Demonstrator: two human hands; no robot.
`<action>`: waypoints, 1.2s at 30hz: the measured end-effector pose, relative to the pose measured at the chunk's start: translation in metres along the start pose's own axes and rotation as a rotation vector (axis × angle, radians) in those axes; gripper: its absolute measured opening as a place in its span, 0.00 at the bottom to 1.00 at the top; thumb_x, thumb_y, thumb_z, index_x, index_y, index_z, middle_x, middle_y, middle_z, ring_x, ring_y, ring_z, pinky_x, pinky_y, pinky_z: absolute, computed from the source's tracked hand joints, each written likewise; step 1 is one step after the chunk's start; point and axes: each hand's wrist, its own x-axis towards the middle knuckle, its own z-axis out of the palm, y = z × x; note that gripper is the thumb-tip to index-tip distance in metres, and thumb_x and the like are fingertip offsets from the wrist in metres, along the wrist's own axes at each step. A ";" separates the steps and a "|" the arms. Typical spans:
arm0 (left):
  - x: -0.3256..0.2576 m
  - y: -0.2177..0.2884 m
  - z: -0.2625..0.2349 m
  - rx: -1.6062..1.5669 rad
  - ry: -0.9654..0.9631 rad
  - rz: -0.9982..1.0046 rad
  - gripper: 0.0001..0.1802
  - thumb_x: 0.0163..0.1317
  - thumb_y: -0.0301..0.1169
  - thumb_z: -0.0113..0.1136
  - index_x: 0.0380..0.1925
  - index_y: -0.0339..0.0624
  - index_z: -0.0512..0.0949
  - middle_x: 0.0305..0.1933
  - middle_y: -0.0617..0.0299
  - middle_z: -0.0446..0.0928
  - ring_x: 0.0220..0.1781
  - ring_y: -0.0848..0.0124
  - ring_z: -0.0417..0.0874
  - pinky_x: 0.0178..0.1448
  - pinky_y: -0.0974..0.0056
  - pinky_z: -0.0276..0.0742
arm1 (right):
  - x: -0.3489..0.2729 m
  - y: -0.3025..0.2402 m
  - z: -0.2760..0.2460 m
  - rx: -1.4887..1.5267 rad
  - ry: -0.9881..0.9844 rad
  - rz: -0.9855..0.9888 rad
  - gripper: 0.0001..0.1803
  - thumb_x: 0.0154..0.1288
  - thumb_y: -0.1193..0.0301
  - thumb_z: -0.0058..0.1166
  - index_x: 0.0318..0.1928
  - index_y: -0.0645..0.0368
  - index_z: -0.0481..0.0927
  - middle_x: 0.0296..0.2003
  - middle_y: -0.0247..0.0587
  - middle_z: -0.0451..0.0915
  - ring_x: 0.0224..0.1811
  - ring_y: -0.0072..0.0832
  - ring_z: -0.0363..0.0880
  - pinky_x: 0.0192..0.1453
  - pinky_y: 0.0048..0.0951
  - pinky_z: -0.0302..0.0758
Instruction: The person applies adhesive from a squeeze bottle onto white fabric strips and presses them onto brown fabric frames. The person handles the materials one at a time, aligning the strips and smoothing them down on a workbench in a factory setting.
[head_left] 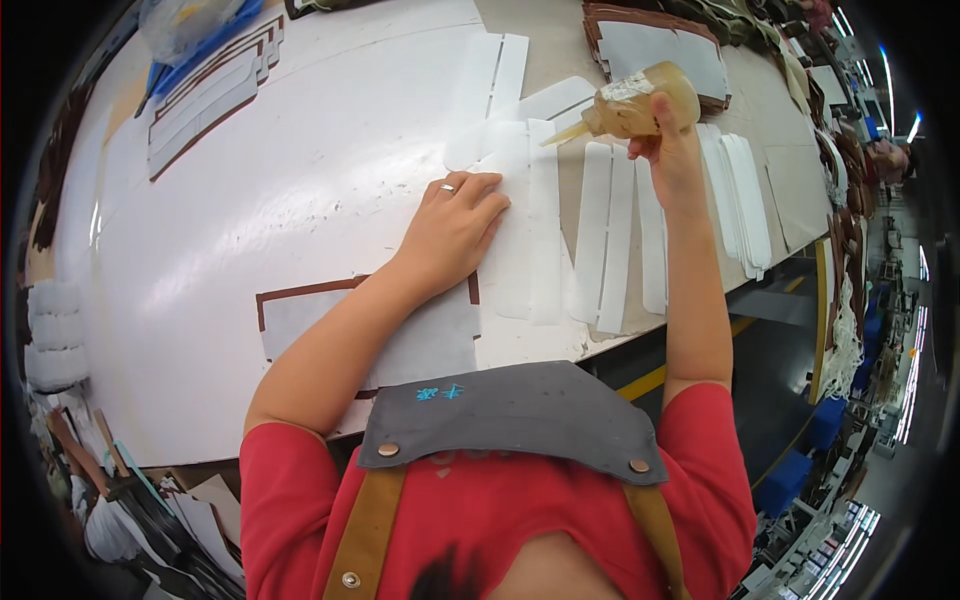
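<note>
Glue bottle (pixel 640 102) tipped in raised right hand (pixel 668 150)

Squeeze bottle (pixel 640 100): translucent amber. Strips (pixel 610 235): plain white. Worktop (pixel 250 190): glossy white. Panel (pixel 420 340) at six o'clock: grey, brown-edged. Apron bib (pixel 510 415): grey; straps tan. Shirt (pixel 290 500): red.

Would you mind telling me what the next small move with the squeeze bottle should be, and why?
Probably lower the squeeze bottle until its nozzle meets the white strip. The right hand holds it tilted, tip above the strip and not touching, while the left hand already presses that strip flat on the table.
</note>
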 end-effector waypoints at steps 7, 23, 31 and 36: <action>0.000 -0.001 0.000 0.007 -0.005 -0.001 0.09 0.56 0.26 0.53 0.39 0.43 0.73 0.51 0.57 0.70 0.53 0.56 0.68 0.55 0.56 0.63 | 0.015 0.006 0.023 -0.009 0.087 -0.062 0.23 0.57 0.52 0.57 0.38 0.60 0.74 0.24 0.34 0.75 0.14 0.16 0.69 0.18 0.18 0.71; 0.001 0.000 -0.002 0.031 -0.012 0.008 0.10 0.56 0.26 0.54 0.39 0.43 0.73 0.51 0.58 0.70 0.52 0.57 0.69 0.54 0.56 0.63 | 0.022 0.016 0.026 -0.039 0.098 -0.047 0.25 0.56 0.50 0.57 0.39 0.62 0.72 0.24 0.35 0.74 0.13 0.17 0.67 0.16 0.18 0.69; 0.001 0.000 0.000 0.036 -0.002 0.009 0.10 0.54 0.25 0.54 0.38 0.45 0.73 0.51 0.59 0.70 0.52 0.57 0.69 0.52 0.57 0.64 | -0.019 0.013 0.025 -0.022 0.064 0.042 0.26 0.55 0.50 0.58 0.39 0.62 0.71 0.23 0.35 0.73 0.10 0.16 0.64 0.13 0.17 0.65; 0.000 0.000 0.001 0.053 0.003 0.011 0.11 0.54 0.25 0.55 0.38 0.45 0.73 0.51 0.60 0.70 0.52 0.57 0.69 0.53 0.56 0.64 | -0.049 0.012 0.026 -0.003 0.055 0.099 0.27 0.56 0.51 0.58 0.41 0.64 0.70 0.24 0.36 0.73 0.11 0.16 0.65 0.13 0.17 0.64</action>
